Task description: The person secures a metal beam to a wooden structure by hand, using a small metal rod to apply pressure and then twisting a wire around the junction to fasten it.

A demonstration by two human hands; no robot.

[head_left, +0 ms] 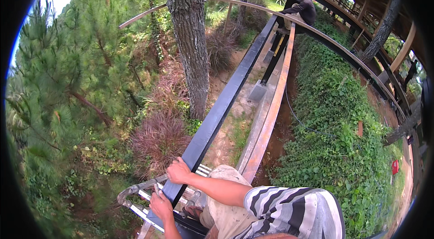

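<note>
A long black steel beam (221,117) runs from just in front of me up to the far right. My right hand (180,171) reaches across its top, with the fingers closed over its left edge. Closer to me, my left hand (160,203) is closed at the same edge near the beam's near end; its fingertips are partly hidden. Below both hands lies a pale metal ladder-like frame (143,195), partly covered by the beam and my legs.
Another person (304,10) sits at the far end, where a curved beam (334,42) crosses. A rusty-topped beam (275,108) runs along my right. A tree trunk (187,44) stands left of the beam. Green plants (325,126) cover the slope at right; the ground is well below.
</note>
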